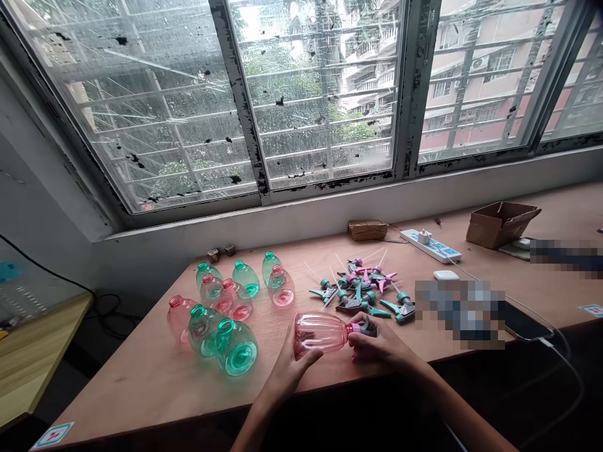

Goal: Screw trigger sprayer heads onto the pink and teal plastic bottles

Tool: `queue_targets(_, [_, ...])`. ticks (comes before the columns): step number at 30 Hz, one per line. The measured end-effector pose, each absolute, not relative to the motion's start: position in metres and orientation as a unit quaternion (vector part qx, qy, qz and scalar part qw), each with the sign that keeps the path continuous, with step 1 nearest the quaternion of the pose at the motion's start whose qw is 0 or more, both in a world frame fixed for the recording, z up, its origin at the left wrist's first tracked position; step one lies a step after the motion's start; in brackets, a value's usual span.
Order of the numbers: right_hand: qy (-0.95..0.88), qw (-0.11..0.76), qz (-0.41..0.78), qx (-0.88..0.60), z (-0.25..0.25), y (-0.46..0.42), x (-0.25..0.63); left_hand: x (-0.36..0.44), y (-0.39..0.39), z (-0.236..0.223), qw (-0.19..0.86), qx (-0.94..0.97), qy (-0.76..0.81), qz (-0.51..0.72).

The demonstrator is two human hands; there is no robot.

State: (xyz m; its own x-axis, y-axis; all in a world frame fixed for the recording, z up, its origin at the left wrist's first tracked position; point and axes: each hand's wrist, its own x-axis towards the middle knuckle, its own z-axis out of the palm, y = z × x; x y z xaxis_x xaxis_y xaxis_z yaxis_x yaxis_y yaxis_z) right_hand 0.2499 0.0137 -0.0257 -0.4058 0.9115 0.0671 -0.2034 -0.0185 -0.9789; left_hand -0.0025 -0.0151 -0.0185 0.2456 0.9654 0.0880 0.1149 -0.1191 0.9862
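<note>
A clear pink spray bottle [323, 333] lies sideways in the air between my hands, near the table's front edge. My left hand [298, 359] is wrapped round its base, the thumb along the near side. At the neck, my right hand [372, 344] is closed on the pink collar and dark spray head [367, 326]. The head sits at the bottle's mouth; how tightly it is screwed on I cannot tell. Beyond my right hand lies a pile of loose spray heads [360, 290], grey with green or pink parts. Open green bottles [238, 351] and pink bottles [282, 289] stand to the left.
A white power strip [431, 246], an open cardboard box [499, 225] and a small brown package [367, 230] are toward the back. On the right are a white case [446, 275] and a phone [525, 321] with a cable. Windows [320, 94] rise behind the table.
</note>
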Motion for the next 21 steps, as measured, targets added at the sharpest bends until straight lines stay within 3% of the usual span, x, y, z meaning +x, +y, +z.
queue_targets(21, [-0.552,0.441,0.631,-0.321,-0.0307,0.0146,0.2500,-0.0007,-0.0174,-0.0158,0.480,0.624,0.430,0.442])
